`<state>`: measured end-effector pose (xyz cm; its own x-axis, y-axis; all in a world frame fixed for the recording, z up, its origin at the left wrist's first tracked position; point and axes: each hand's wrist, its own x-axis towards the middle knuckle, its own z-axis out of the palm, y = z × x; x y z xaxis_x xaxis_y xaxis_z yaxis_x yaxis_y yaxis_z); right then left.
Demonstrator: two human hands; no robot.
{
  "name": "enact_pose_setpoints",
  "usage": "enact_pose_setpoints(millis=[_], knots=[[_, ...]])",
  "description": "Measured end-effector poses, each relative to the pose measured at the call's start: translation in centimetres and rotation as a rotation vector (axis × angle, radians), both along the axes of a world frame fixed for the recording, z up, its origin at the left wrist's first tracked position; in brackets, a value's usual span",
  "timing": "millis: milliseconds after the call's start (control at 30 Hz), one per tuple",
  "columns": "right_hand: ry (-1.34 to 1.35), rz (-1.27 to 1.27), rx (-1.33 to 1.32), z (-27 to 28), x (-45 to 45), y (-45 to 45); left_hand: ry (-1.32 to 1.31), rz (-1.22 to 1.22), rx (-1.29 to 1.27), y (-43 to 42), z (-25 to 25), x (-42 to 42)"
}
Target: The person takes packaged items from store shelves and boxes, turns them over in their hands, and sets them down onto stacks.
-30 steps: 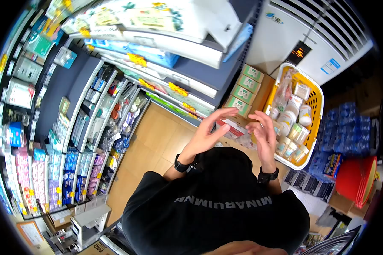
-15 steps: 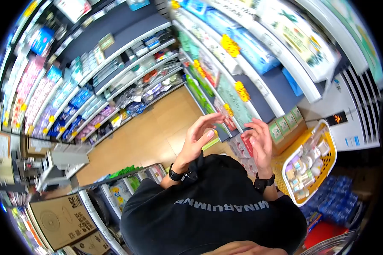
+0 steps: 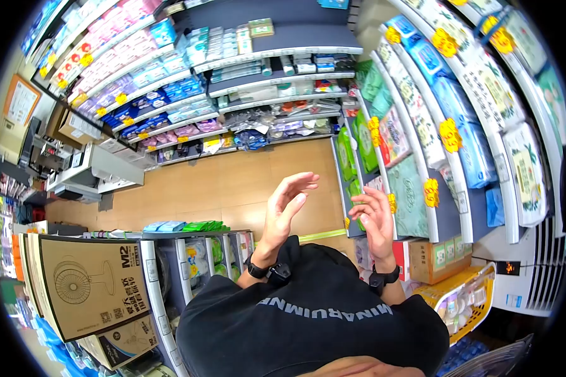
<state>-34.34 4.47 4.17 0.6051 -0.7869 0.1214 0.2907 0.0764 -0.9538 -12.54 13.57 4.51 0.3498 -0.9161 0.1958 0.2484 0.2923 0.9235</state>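
Observation:
Both hands are raised in front of my chest, with a gap of air between them. My left hand (image 3: 285, 213) is open, its fingers stretched and curving toward the right, holding nothing. My right hand (image 3: 376, 223) is open too, fingers apart and slightly bent, with nothing in it. It appears nearest to the right-hand shelves, where green packs (image 3: 357, 151) and a pale green tissue pack (image 3: 405, 191) sit; no contact can be seen. Each wrist carries a dark band, the left one (image 3: 258, 270) and the right one (image 3: 385, 275).
Shelves of packaged goods (image 3: 170, 94) line the back. At lower left stands a fan carton (image 3: 85, 283) beside a low shelf (image 3: 198, 251). A yellow basket (image 3: 481, 308) of jars and a cardboard box (image 3: 431, 261) are at right, near a white appliance (image 3: 528, 270). Tan floor (image 3: 233, 182) lies ahead.
My view has turned to the right, so the shelves and fan carton appear shifted and the basket sits lower. Both hands stay raised and apart, with little change in their fingers.

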Motion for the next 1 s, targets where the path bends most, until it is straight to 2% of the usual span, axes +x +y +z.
enact_pose_setpoints(millis=[200, 567, 700, 1000], knots=[[0.012, 0.081, 0.005, 0.3, 6.4, 1.0, -0.014, 0.143, 0.058, 2.2, -0.3, 5.2], [0.093, 0.056, 0.034, -0.1, 10.0, -1.1, 0.086, 0.161, 0.096, 0.3, -1.5, 9.2], [0.073, 0.091, 0.03, -0.6, 11.6, -3.5, 0.126, 0.179, 0.082, -1.5, -1.2, 9.9], [-0.003, 0.227, 0.024, -0.8, 16.4, -12.8, 0.019, 0.303, 0.114, -8.3, -0.6, 12.9]])
